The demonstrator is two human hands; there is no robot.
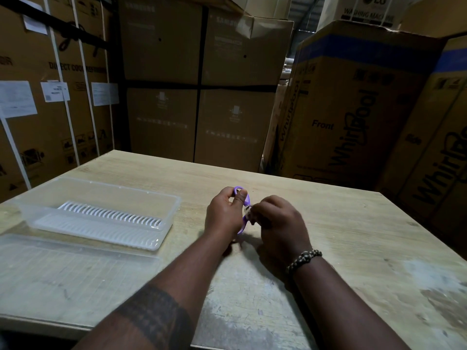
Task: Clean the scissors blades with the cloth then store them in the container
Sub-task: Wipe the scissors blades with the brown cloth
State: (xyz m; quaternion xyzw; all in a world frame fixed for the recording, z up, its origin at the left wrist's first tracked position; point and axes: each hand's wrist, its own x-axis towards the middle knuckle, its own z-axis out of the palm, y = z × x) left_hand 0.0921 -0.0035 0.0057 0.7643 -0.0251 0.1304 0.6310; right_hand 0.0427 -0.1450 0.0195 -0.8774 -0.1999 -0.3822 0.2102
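We hold the purple scissors (248, 200) mid-table. Left hand (225, 213) is curled round the handles, thumb in a loop. Right hand (280, 223) pinches the pale cloth (247, 211) over the hidden blades. Open clear container (101, 184) sits to our left, left hand nearer. Lid (75, 261) lies beside it, off the path.

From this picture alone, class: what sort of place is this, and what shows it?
Probably an appliance warehouse or stockroom: Whirlpool cartons, a strapped refrigerator carton with shipping labels, and an LG washing machine box.
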